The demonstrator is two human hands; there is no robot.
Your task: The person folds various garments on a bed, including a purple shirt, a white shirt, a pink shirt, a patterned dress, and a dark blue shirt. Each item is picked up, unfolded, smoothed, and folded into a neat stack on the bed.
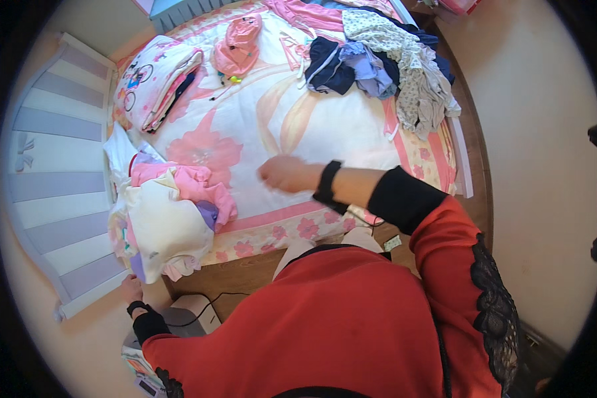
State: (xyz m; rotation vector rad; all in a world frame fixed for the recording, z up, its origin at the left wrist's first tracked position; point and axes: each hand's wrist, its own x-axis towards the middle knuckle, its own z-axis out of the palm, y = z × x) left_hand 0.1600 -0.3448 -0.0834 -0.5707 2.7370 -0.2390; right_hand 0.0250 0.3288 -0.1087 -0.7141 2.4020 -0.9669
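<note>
Roughly half sorted.
Done: folded stack (156, 83) at bed (272, 119) head.
Left: loose clothes heap (385, 63).
Right hand (282, 174): grip curled, empty.
Left hand (131, 289): grip unclear.

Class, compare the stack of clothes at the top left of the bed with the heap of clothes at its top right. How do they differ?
The stack is folded flat with neat edges; the heap lies loose and tangled. The stack is mostly white and pink; the heap mixes navy, lilac and spotted grey. The stack is compact; the heap spreads along the bed's edge. Both rest on the flowered bedspread, away from both hands.
</note>
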